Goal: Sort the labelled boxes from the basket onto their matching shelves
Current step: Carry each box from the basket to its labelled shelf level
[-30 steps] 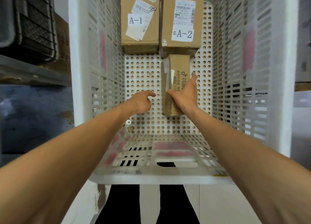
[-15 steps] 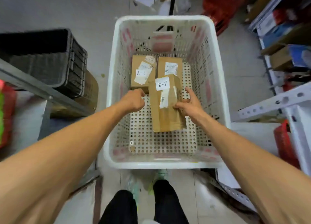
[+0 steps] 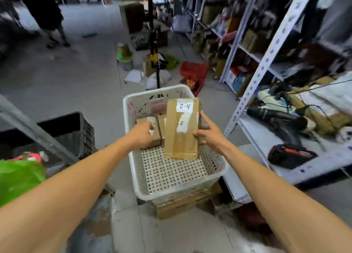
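Gripping A-2 box (image 3: pixel 181 134) in right hand (image 3: pixel 209 136), with thumb on the taped front face and fingers curled round the right edge, so grasping it. Held upright above white basket (image 3: pixel 177 193), lower end over the perforated floor, label at the top and upside down to the camera. Reaching with left hand (image 3: pixel 142 136) to other boxes (image 3: pixel 142 121) at the basket's far end, with fingers curled; cannot tell whether grasping or only touching. Judged step: lifting A-2 out and carrying it to the matching shelf. To do it well: bring left hand under the lower end or onto the left edge, to stop a one-sided pinch letting the tall carton swing. Clear the basket rim before turning toward white rack (image 3: pixel 253 132) on the right. Read the shelf tag before setting down; no tags legible from here, too blurred. Avoid dark tool case (image 3: pixel 291 154) lying on the lower rack board; pick a bare spot, set flat, label outward. Probably light stiff cardboard, with tape likely slick under the thumb, so keep the grip firm.
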Demonstrator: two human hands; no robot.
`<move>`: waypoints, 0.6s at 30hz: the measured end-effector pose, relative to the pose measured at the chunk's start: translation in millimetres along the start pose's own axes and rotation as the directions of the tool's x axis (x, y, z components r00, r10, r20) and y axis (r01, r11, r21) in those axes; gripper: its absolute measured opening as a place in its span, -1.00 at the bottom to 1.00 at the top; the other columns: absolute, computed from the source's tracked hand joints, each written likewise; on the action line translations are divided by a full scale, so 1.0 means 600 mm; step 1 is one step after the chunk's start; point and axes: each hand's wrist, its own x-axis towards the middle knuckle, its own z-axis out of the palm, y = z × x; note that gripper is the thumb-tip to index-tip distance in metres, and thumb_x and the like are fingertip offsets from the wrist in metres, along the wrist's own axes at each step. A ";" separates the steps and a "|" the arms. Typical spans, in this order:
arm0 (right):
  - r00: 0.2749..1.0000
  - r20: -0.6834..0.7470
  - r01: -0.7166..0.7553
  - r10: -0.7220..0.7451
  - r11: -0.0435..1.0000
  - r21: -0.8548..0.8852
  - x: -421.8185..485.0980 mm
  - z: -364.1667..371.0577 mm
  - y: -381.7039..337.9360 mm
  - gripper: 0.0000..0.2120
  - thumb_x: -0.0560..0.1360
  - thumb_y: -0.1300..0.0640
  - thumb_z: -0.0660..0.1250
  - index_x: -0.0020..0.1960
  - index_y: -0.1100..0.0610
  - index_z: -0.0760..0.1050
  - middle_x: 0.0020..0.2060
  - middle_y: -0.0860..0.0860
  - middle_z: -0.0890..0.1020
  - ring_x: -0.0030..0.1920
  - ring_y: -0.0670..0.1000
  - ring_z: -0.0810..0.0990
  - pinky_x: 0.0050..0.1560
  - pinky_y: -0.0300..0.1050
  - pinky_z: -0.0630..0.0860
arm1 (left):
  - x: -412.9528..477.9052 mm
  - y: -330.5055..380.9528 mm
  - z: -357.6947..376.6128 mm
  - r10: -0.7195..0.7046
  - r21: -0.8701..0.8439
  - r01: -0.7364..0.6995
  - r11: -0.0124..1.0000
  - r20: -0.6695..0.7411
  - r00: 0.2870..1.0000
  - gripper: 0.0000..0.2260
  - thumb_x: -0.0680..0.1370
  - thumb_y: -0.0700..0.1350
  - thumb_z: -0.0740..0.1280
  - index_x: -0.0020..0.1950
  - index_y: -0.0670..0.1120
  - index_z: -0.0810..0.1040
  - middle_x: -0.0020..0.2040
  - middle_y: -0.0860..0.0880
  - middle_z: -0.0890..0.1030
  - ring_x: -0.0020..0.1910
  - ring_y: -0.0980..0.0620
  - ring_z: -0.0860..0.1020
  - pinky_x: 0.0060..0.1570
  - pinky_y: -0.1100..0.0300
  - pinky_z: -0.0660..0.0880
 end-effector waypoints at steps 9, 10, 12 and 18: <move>0.982 -0.061 0.175 -0.177 0.984 -0.046 -0.192 -0.030 -0.038 -0.10 0.38 0.48 0.38 0.52 -0.15 0.16 0.13 0.09 0.51 0.15 0.14 0.54 -0.18 -0.04 0.58 | -0.156 0.082 0.003 0.135 0.076 -0.128 0.989 -0.096 0.986 -0.65 0.54 -0.29 0.12 0.31 -0.13 0.43 0.28 -0.11 0.52 0.24 -0.11 0.48 0.17 0.05 0.46; 0.977 -0.064 0.198 -0.201 0.979 -0.057 -0.219 -0.037 -0.036 -0.10 0.37 0.48 0.38 0.51 -0.16 0.16 0.16 0.09 0.50 0.15 0.13 0.54 -0.22 -0.08 0.58 | -0.176 0.093 0.008 0.145 0.084 -0.136 0.987 -0.112 0.983 -0.65 0.55 -0.29 0.11 0.32 -0.14 0.42 0.30 -0.12 0.51 0.26 -0.11 0.47 0.19 0.05 0.45; 0.971 -0.072 0.223 -0.226 0.973 -0.055 -0.271 -0.056 -0.025 -0.10 0.38 0.46 0.38 0.52 -0.17 0.16 0.17 0.11 0.50 0.05 0.08 0.59 -0.29 -0.15 0.56 | -0.216 0.115 0.023 0.166 0.086 -0.156 0.984 -0.130 0.978 -0.62 0.56 -0.28 0.10 0.36 -0.13 0.40 0.33 -0.12 0.49 0.29 -0.10 0.45 0.21 0.07 0.43; 0.949 -0.121 0.281 -0.291 0.955 -0.092 -0.429 -0.145 0.019 -0.17 0.41 0.42 0.38 0.51 -0.16 0.19 0.21 0.12 0.48 0.01 0.06 0.59 -0.31 -0.13 0.59 | -0.335 0.189 0.114 0.223 0.078 -0.215 0.974 -0.124 0.967 -0.65 0.53 -0.23 0.20 0.32 -0.08 0.44 0.32 -0.09 0.51 0.27 -0.10 0.46 0.21 0.06 0.43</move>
